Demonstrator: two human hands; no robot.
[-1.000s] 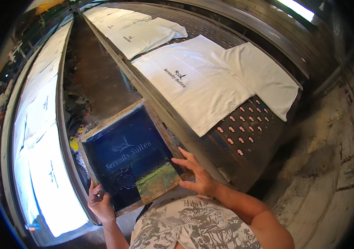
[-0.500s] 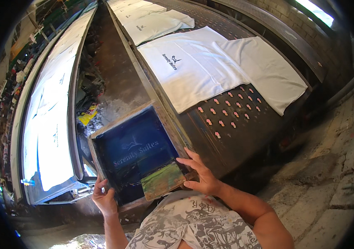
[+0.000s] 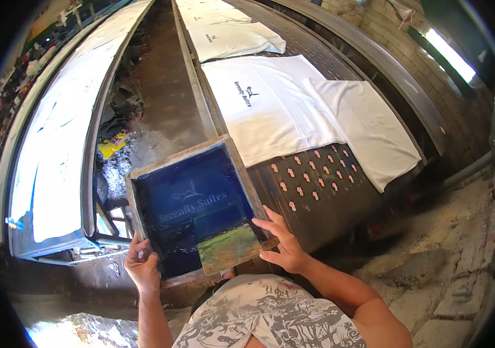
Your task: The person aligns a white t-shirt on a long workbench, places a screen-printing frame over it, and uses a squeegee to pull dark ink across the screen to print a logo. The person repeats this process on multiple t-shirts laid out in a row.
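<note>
Fingers (image 3: 136,248) and thumb of the left hand (image 3: 145,272) pinch the near left rail of a wood-framed printing screen (image 3: 189,185); on the right hand (image 3: 287,246), index finger and thumb are spread apart against the opposite side.

Two long printing tables run away from the person, the left one (image 3: 42,248) draped with white cloth, the right one (image 3: 311,226) dark-topped and bearing printed white garments (image 3: 270,116). Between them lies a dark floor aisle (image 3: 169,110), its near part hidden by the screen. That screen sits slightly turned before the person's patterned shirt (image 3: 270,313), its far right corner overlapping the right table's edge in view.

Inside the frame, a green-smeared rectangular board (image 3: 230,248) covers the mesh's near right corner and crosses the near rail. Left of the aisle lies a yellow packet (image 3: 110,148). Smallest are the pink sandal-shaped marks (image 3: 299,191) on the right tabletop.
</note>
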